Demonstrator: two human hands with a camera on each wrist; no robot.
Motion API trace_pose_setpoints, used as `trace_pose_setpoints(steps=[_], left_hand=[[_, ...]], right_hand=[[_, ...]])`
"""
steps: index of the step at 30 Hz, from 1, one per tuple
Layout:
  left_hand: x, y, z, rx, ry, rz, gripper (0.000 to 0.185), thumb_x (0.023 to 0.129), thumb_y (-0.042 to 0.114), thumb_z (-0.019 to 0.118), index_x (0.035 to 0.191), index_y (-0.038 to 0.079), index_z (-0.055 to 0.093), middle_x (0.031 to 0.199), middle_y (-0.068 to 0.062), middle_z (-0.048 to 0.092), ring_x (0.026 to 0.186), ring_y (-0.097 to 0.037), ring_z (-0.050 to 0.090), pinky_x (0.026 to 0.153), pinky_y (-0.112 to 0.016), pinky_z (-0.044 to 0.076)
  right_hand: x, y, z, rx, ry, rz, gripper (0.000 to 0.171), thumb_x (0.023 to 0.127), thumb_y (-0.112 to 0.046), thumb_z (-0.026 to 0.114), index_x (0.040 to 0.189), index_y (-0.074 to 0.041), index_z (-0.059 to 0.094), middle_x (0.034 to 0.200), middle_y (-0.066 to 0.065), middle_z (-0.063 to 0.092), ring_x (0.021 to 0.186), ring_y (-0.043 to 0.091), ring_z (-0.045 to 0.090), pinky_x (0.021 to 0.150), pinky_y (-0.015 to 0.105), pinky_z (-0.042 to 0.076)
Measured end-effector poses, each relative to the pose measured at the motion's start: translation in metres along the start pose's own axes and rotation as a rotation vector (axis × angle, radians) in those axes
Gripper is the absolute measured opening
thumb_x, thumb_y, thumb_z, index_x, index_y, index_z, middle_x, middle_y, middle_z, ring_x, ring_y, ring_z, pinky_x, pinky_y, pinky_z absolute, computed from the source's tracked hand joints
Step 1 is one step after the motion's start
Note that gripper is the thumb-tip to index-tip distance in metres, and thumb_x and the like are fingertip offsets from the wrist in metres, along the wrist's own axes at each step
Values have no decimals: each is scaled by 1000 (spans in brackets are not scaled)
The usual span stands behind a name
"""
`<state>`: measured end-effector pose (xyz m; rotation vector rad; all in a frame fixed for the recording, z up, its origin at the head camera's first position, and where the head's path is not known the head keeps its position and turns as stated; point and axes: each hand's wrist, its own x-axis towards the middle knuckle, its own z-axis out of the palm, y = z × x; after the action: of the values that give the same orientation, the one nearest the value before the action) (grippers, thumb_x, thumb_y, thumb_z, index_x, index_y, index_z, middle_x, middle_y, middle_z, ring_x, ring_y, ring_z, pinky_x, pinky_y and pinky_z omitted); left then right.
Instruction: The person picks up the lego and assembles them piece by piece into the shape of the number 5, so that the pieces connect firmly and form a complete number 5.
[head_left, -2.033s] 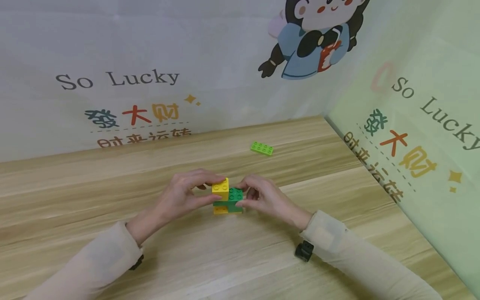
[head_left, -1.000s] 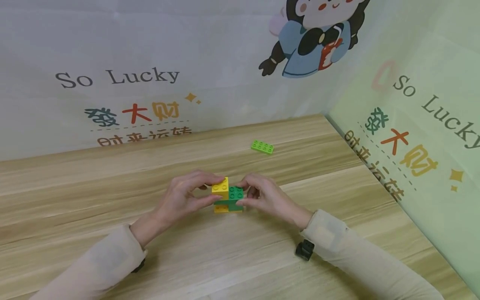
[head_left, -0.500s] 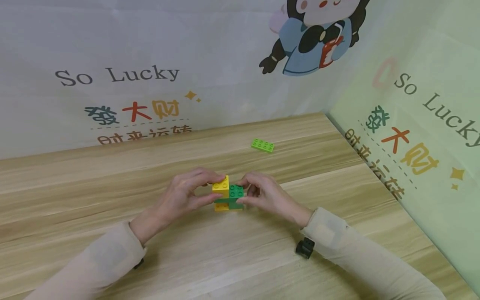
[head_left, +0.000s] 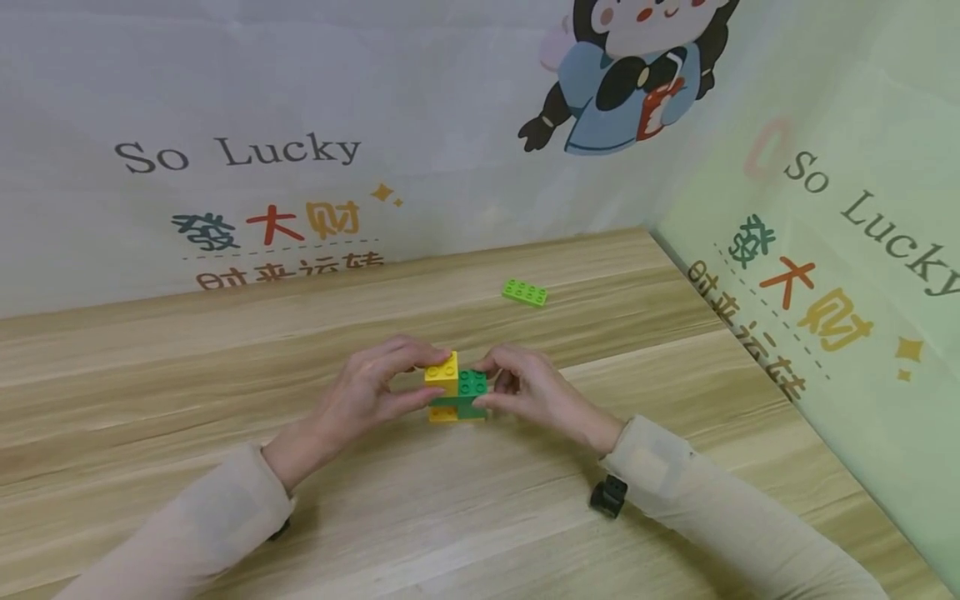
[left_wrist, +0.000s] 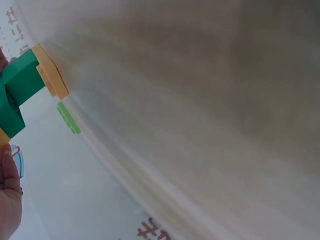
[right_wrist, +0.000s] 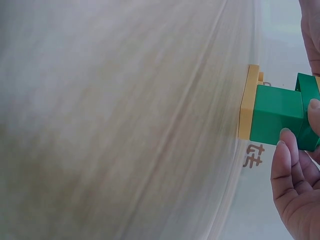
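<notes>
I have both hands on the stack, which sits near the middle of the table, dead ahead at 12 o'clock from my chest. My left hand pinches the yellow brick at the top left of the stack, thumb on the near face, fingers curled over the far side. My right hand pinches the green brick beside it, thumb low on the near face, fingertips over the top edge. Both grips are narrow, closed on plastic, no slack that I can see.

Under those two there is a darker green layer and a flat yellow plate at the bottom; the right wrist view shows that plate touching the wood.

My read on handling: hard moulded plastic, light, stiff, smooth enough to slide on the wood if pushed sideways. The studs lock by friction, so I would press straight down and keep my hold on the flat side faces, not the studded top. An off-axis push could tip the whole stack, since it is narrow.

A light green plate lies alone at about 1 o'clock from the stack, well apart, toward the back wall.
</notes>
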<state>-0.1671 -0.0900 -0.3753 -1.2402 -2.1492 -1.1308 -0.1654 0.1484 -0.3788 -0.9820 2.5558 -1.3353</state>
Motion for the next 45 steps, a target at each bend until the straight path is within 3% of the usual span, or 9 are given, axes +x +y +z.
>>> trace_pose_setpoints(steps=[5,10,17,25,41,45], left_hand=[[-4,1,1,-3,3,-93,45,69,4,81,110,3,64,101,-8,69,83,-16,64,68,-33,55],[-3,5,-1,-28,-51,-234,46,72,7,81,113,2,60,105,-8,68,87,-16,64,77,-35,54],[0,8,-2,-13,-87,-367,43,72,12,81,110,4,61,107,-7,67,93,-22,61,83,-43,50],[-2,10,-1,-76,-94,-520,39,75,14,80,109,9,63,104,-1,65,90,-17,52,78,-34,44],[-3,8,-2,-197,-115,-611,39,76,17,78,111,6,63,102,-4,64,90,-23,51,76,-35,43],[-1,7,-2,-192,-121,-610,39,76,18,78,110,7,63,101,-3,64,90,-27,51,76,-38,44]], right_hand=[[1,-1,0,-6,-3,-4,28,78,-7,74,103,-2,61,96,9,64,71,6,57,62,22,52],[1,-2,0,-14,-6,19,28,78,-7,74,102,-3,61,96,8,64,71,6,56,62,22,51],[1,-2,0,-10,-12,30,28,78,-6,74,103,-2,61,96,9,65,71,6,57,63,22,52],[2,-3,1,-5,-6,8,28,78,-6,74,102,-1,61,96,10,65,70,7,58,62,22,52],[4,-4,-1,-29,-43,32,37,77,-12,77,109,-2,61,90,7,64,69,5,56,62,22,51],[4,-3,-6,-25,-49,81,38,84,-17,71,116,-1,59,93,7,64,77,10,57,68,23,50]])
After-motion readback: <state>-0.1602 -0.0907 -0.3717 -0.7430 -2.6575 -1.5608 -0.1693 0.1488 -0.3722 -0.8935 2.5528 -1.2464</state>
